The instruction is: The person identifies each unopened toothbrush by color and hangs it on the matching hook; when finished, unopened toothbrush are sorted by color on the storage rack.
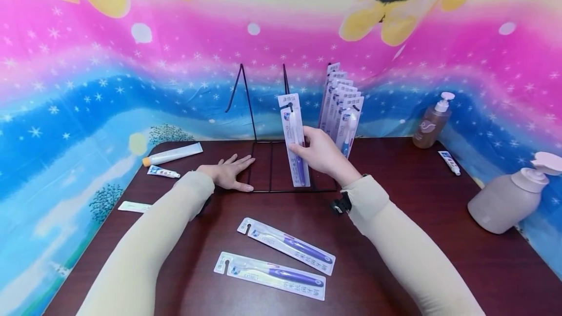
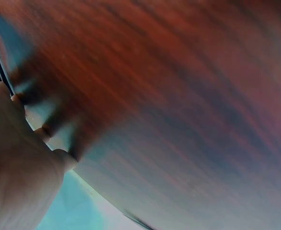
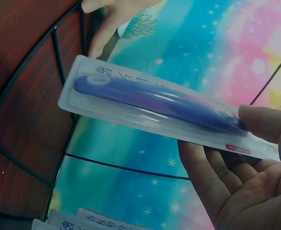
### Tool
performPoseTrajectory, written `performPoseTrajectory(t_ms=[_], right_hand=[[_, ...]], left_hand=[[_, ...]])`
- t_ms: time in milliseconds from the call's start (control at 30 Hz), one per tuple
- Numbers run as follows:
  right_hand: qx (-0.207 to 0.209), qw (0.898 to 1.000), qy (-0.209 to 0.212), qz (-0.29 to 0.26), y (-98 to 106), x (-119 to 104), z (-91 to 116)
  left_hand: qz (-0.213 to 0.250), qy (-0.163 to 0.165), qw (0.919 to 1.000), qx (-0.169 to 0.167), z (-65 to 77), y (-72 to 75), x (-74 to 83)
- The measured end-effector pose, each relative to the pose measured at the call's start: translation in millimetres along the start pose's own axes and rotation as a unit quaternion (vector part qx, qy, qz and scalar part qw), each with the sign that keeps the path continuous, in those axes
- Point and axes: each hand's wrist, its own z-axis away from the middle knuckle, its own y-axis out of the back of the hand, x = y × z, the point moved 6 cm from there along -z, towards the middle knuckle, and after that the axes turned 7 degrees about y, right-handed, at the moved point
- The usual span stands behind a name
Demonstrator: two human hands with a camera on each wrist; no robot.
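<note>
My right hand [image 1: 325,152] grips a packaged purple toothbrush [image 1: 295,140] by its right edge, thumb in front and fingers behind. The pack stands nearly upright at the middle hook of a black wire rack [image 1: 270,165], its hang hole near the wire. In the right wrist view, the purple handle [image 3: 154,103] shows through the clear blister. My left hand [image 1: 228,172] rests with fingers spread on the left side of the rack's base. Several packaged toothbrushes [image 1: 347,121] hang in a row on the right hook. The left hook [image 1: 241,87] is bare.
Two toothbrush packs [image 1: 272,276] lie on the dark wood table [image 1: 197,267] in front of the rack. Toothpaste tubes [image 1: 175,154] lie at the left. A brown pump bottle [image 1: 432,123], a small tube [image 1: 450,163] and a grey pump bottle [image 1: 505,201] are at the right.
</note>
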Motion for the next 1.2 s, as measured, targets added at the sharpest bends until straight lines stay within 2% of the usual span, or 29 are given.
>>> performPoseTrajectory(t_ms=[333, 600, 800, 967, 1200], right_hand=[[0.026, 0.998, -0.04, -0.033, -4, 10, -51], [0.059, 0.997, -0.039, -0.021, -10, 10, -83], [0.091, 0.993, -0.071, -0.026, -8, 19, -91], [0.114, 0.99, -0.073, -0.028, -4, 23, -90], [0.12, 0.989, -0.079, -0.039, -3, 28, -86]], left_hand=[[-0.007, 0.008, 0.9999, 0.002, -0.2, 1.3, -0.9], [-0.009, 0.015, 0.9999, 0.001, 0.4, 0.2, -2.0], [-0.009, 0.004, 0.9999, 0.003, -1.9, -0.7, -0.1], [-0.019, 0.003, 0.9998, 0.005, -2.5, 1.4, 0.6], [-0.013, 0.007, 0.9999, -0.002, -2.3, -1.0, -0.8]])
